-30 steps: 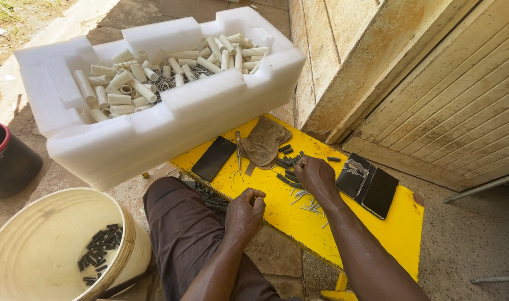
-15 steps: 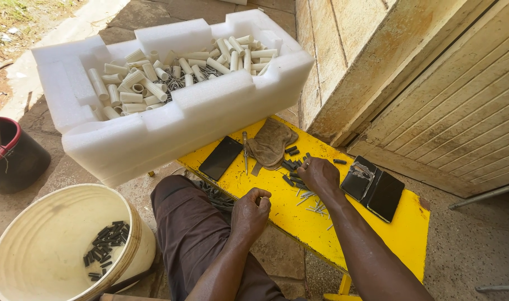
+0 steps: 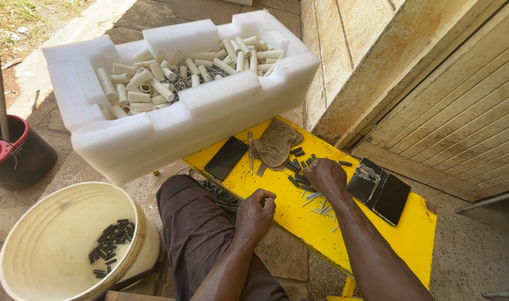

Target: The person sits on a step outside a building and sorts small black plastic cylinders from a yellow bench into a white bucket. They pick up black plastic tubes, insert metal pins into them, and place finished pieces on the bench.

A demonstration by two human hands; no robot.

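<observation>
Right hand (image 3: 325, 175) palm-down on the yellow surface (image 3: 399, 234), fingers curled over a scatter of short dark plugs (image 3: 296, 166); what the grip pinches, if anything, cannot be told. Thin metal nails (image 3: 320, 207) lie just near of that hand, loose on the yellow.

Left hand (image 3: 254, 214) held over the near edge of the surface, above the knee in brown trousers (image 3: 196, 234). Grip pressed together in a loose fist; contents hidden.

Around the hands: a crumpled brown cloth (image 3: 277, 144) just far of the plugs. Left of the cloth, a slim tool (image 3: 250, 150) lying lengthwise, then a flat black phone (image 3: 225, 158). Right of the right hand, an open black wallet (image 3: 378, 189), nearly touching the wrist.

Far-left, a big white foam box (image 3: 171, 134) butts against the surface's far edge, full of pale ribbed tubes (image 3: 154, 89) with dark small parts among them. Near-left on the ground, a cream bucket (image 3: 59, 267) with a small heap of dark plugs in the bottom. Further left, a black bucket (image 3: 26, 159) with a red insert and a pole standing in it.

Ground is paved stone. Right side: worn cream wall and a slatted door (image 3: 460, 106).
</observation>
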